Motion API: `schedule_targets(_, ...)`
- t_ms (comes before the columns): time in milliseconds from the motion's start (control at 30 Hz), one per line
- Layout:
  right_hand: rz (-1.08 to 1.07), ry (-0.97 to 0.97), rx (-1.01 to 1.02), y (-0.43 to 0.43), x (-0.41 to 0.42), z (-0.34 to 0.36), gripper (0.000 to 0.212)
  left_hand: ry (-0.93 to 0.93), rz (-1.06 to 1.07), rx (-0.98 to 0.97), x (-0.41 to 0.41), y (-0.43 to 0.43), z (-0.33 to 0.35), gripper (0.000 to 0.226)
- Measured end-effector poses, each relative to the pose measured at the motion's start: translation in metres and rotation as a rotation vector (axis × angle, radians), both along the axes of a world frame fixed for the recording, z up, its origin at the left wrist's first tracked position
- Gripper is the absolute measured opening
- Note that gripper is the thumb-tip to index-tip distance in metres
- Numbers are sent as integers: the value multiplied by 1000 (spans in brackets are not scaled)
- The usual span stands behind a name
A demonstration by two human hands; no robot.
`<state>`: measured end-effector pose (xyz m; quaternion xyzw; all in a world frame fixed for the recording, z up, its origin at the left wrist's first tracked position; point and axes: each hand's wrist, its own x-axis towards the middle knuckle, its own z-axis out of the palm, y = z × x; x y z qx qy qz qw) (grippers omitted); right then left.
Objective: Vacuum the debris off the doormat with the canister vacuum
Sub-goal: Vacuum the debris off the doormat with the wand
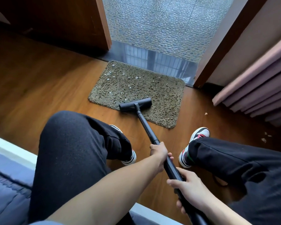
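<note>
Bedding (5, 184) of blue quilted cloth lies far to the left of the doormat (161, 95), and glossy brown floor planks (47, 75) run between the two. A dark wooden door (55, 18) stands beyond the doormat's left corner.

The doormat is a rectangle with rounded corners and shaggy olive pile. Its far edge lies against a polished grey threshold (152, 59). It looks loose on that slick wood, so a firm forward push could ruck it or slide it toward the threshold.

Pale, flaky debris (110, 73) is scattered over the doormat's far-left part, apart from the floor head (135, 104). The floor head is a matt black bar resting on the doormat's near-left edge. The long pile may hide the smaller flakes from a single pass. The head's front lip might also shove the bigger ones off the far edge instead of drawing them in.

A slim black wand (146, 127) slants back from the head, off the doormat's near side. The left hand (159, 153) is wrapped round it at a joint. The right hand (188, 187), farther from the doormat, curls round the thicker section. The canister itself is out of view.

Pink pleated curtains (258, 88) hang to the right of the doormat, with a few stray crumbs (264, 140) on the planks near them. A wide sweep to that side could catch the fabric.
</note>
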<state>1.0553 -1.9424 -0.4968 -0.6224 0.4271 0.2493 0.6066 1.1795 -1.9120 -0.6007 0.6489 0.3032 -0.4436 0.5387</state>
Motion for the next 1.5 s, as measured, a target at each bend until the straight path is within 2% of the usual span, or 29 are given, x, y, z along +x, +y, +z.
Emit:
schedule_targets(133,15,-5,1,-2,9,-4,44,-10,10,-9,9,-1,-1,28)
schedule_targets(367,20,-56,1,-6,45,-19,33,-38,55,-49,50,-4,-12,27)
schedule_targets(567,11,-54,20,-8,71,-28,42,-40,41,-55,79,-6,-20,30)
schedule_targets(667,30,-45,10,-9,74,-27,46,-49,53,-62,82,-8,-19,28)
schedule_targets(967,94,-58,15,-4,49,-11,36,-7,80,-36,52,5,-16,42)
schedule_targets(1133,107,-52,41,1,35,-5,33,0,122,-39,34,14,-6,34)
schedule_targets(1500,96,-58,9,3,82,-18,34,-33,133,-35,84,12,-12,31)
